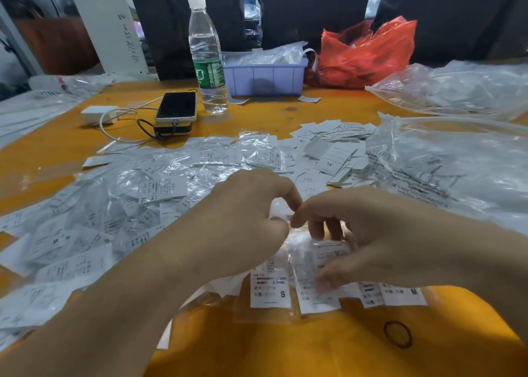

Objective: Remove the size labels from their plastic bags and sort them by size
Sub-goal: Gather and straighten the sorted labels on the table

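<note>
Small clear plastic bag (pixel 310 251) with labels inside being held low over the near middle of the worktop (pixel 257 348), between both hands. Left hand (pixel 243 222) pinching the bag's upper edge, thumb and curled forefinger closing together at the top of the film. Right hand (pixel 368 233) gripping the same bag from the right, fingers (pixel 323 228) curling down behind the film and thumb pressing on its front lower down. Fingertips of the two hands nearly touching above the bag.

Loose label marked S (pixel 271 289) lying flat just below the bag, label marked M (pixel 400 293) lying beside it under the right wrist.

Pile of bagged labels (pixel 120 205) spreading to the left of the hands. Heap of loose labels (pixel 331 151), one reading XL, lying beyond, right of centre.

Water bottle (pixel 207 56), phone (pixel 177 106), lilac tray (pixel 264 76) and red bag (pixel 365 53) standing or lying at the far edge.
</note>
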Available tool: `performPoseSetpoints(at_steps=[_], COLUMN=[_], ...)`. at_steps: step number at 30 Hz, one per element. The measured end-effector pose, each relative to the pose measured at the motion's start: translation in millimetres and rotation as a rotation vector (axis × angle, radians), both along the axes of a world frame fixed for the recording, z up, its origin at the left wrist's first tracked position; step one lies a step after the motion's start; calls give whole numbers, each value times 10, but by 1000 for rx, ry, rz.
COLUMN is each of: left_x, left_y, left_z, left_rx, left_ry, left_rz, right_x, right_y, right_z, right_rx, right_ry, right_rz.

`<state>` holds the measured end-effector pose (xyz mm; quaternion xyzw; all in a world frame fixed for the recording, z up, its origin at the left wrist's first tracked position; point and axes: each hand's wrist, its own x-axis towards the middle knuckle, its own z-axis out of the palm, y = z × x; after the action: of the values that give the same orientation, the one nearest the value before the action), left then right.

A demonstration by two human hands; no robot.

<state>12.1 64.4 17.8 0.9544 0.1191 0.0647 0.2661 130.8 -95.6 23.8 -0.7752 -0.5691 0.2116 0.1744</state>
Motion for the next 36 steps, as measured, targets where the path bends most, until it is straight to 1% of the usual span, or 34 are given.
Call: performPoseSetpoints(at_steps=[3,7,10,12,16,18,24,27,31,36], left_x=[4,29,36,24,-3,0,10,13,18,9], left_y=[-27,-123,-128,-98,-48,-43,-57,-58,-62,-67], left_z=[-10,-53,-67,-56,-26,-25,-34,-38,-36,-38], left_rx=[-37,-50,4,19,3,8,24,21,21,18], left_ry=[-38,7,62,86,94,94,114,113,105,97], left_rz=[1,-2,37,45,45,49,33,35,30,30], right_x=[2,70,151,201,219,198,143,133,157,176], right_y=[2,-39,-102,-145,-192,-188,-160,-154,-139,-116], right_z=[-9,51,143,202,251,236,229,227,199,174], right_rx=[37,65,-17,-77,-244,-314,-350,-298,-131,50], right_ry=[-55,-92,-149,-154,-62,-45,-75,-80,-101,-4], right_rz=[15,-36,-82,-72,-59,-65,-82,-82,-92,-121])
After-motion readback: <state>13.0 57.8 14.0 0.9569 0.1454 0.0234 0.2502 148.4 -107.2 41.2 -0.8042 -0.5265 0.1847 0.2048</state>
